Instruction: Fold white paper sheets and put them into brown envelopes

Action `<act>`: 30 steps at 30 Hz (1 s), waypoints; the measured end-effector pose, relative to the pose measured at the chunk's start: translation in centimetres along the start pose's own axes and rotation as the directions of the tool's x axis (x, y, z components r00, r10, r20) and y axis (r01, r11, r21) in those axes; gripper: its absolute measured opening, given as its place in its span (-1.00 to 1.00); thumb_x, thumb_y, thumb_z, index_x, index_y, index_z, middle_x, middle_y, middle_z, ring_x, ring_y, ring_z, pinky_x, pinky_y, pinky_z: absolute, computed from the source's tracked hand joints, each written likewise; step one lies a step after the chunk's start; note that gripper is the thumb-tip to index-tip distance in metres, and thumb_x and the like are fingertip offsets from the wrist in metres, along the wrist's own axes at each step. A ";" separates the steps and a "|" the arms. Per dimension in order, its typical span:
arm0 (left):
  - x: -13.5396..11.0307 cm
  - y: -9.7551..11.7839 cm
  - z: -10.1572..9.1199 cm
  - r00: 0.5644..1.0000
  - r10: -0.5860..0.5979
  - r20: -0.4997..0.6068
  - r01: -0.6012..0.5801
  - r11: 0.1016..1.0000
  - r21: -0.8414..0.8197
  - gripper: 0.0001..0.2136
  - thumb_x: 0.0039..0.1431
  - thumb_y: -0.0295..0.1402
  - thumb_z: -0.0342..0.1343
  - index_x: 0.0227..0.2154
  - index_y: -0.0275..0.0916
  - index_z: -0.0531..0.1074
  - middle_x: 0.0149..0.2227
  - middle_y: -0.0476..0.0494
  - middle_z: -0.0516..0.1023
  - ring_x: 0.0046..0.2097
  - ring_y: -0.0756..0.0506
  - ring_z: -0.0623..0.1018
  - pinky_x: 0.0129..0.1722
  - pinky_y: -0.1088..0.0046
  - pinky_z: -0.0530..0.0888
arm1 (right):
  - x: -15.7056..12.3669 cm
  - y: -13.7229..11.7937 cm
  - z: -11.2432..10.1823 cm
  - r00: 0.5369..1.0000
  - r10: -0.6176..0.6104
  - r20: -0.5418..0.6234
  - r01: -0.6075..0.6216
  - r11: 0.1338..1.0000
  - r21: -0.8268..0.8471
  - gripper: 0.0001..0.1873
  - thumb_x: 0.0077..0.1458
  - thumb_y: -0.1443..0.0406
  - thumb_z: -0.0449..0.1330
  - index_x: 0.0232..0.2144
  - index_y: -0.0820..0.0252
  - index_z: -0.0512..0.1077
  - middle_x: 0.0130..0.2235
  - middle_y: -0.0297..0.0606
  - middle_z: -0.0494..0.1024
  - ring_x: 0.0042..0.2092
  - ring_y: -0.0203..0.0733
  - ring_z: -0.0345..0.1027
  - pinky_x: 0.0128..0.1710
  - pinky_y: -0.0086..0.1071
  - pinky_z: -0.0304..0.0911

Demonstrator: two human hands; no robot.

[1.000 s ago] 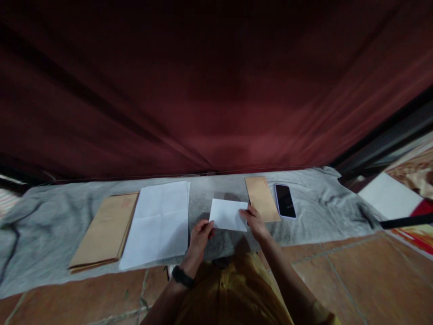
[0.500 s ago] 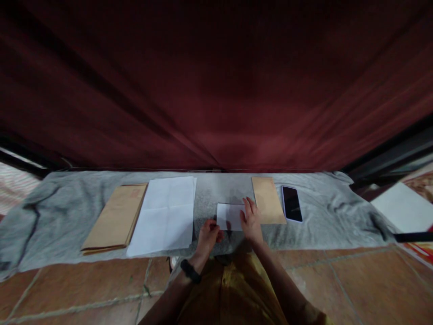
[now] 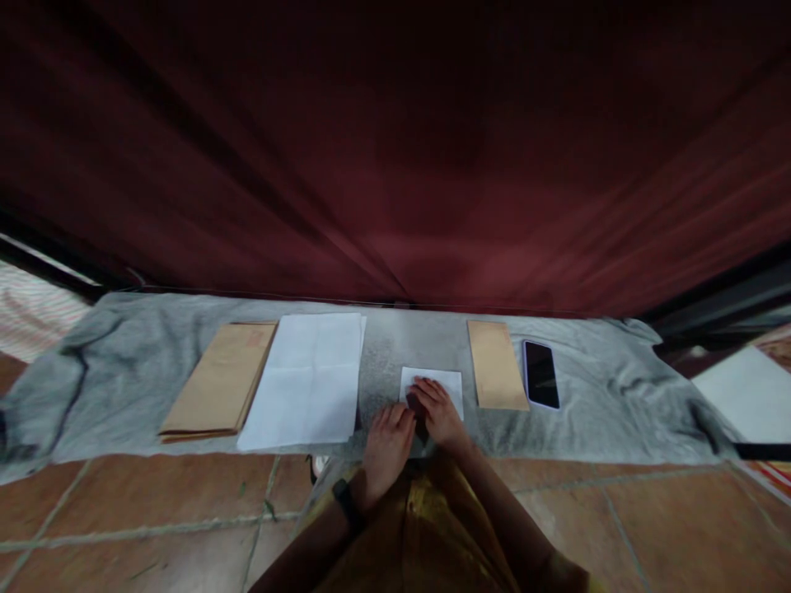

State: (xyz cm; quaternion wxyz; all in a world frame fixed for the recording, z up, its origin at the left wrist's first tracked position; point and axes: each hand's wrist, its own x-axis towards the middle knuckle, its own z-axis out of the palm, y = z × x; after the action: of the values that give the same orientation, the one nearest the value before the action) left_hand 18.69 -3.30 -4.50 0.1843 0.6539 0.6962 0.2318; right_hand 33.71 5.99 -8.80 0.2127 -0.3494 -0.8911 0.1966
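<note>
1. At the far left of the grey cloth (image 3: 133,354), a brown paper stack (image 3: 216,383) lies at a slant, its layers showing along the near edge and a faint reddish mark near its far end.
2. Just beside it, large white sheets (image 3: 306,383) lie overlapped, the top one crossed by creases.
3. Next comes the left hand (image 3: 389,445), with a dark wristband (image 3: 348,502) on its wrist. Its fingers are bent and close together at the near left part of the small paper; I cannot tell whether they pinch its edge.
4. The small white paper (image 3: 450,387) lies on the cloth in front of the person, between the white sheets and the tan paper rectangle, partly covered by the hands.
5. The right hand (image 3: 443,418) lies over that paper, its fingers stretched out on top, their tips close to the left hand.
6. Further right, the tan paper rectangle (image 3: 499,368) lies flat, apart from the right hand.
7. Last, a dark-screened phone (image 3: 541,375) with a pale lilac edge lies just beside that rectangle.
</note>
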 end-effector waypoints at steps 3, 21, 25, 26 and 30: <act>-0.9 -0.8 1.4 0.953 0.301 0.033 -0.301 0.927 0.223 -0.64 0.36 -0.36 -0.05 0.14 -0.32 0.40 0.22 -0.35 0.46 0.27 -0.24 0.43 0.25 0.12 0.35 | 0.4 -0.1 -0.3 1.000 0.010 -0.021 -0.008 0.996 0.086 -0.54 0.35 0.36 -0.04 0.19 0.16 0.44 0.23 -0.14 0.47 0.29 -0.09 0.26 0.34 -0.01 0.17; -1.4 -2.9 4.5 0.921 0.375 0.108 -0.388 0.854 0.346 -0.37 0.35 -0.02 -0.04 0.24 -0.47 0.31 0.31 -0.49 0.34 0.38 -0.31 0.26 0.35 0.08 0.21 | 4.3 -0.1 -0.3 0.994 -0.034 0.107 0.048 0.990 -0.131 -0.50 0.43 0.25 -0.06 0.32 0.27 0.26 0.37 -0.14 0.26 0.40 -0.09 0.07 0.41 -0.06 0.00; -1.3 -2.7 4.2 0.921 0.364 0.141 -0.390 0.830 0.399 -0.34 0.37 0.00 -0.11 0.30 -0.45 0.23 0.33 -0.47 0.30 0.40 -0.30 0.23 0.37 0.07 0.17 | 4.6 -0.1 -0.3 0.997 -0.010 0.081 0.021 0.990 -0.137 -0.49 0.44 0.25 -0.09 0.34 0.26 0.23 0.38 -0.13 0.25 0.40 -0.11 0.05 0.42 -0.06 -0.01; -1.3 -2.6 4.1 0.921 0.360 0.148 -0.388 0.827 0.406 -0.35 0.37 0.00 -0.12 0.30 -0.45 0.24 0.33 -0.46 0.30 0.40 -0.30 0.23 0.37 0.07 0.17 | 4.4 -0.1 -0.3 0.998 -0.008 0.069 0.017 0.991 -0.132 -0.49 0.44 0.24 -0.10 0.34 0.26 0.23 0.38 -0.13 0.24 0.41 -0.11 0.05 0.42 -0.06 0.00; -1.4 -2.6 4.0 0.917 0.352 0.186 -0.398 0.814 0.422 -0.35 0.38 0.01 -0.11 0.27 -0.46 0.28 0.33 -0.47 0.30 0.40 -0.30 0.24 0.36 0.09 0.19 | 2.2 -0.6 -0.7 0.999 -0.016 0.032 0.020 0.993 -0.114 -0.49 0.44 0.25 -0.10 0.34 0.27 0.23 0.37 -0.11 0.26 0.40 -0.11 0.08 0.39 -0.05 0.04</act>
State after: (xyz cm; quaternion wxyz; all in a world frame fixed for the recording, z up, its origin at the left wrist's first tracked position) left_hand 18.91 -4.44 -9.30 0.0120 0.8135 0.5781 0.0628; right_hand 32.30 7.27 -7.45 0.1802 -0.3498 -0.9072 0.1489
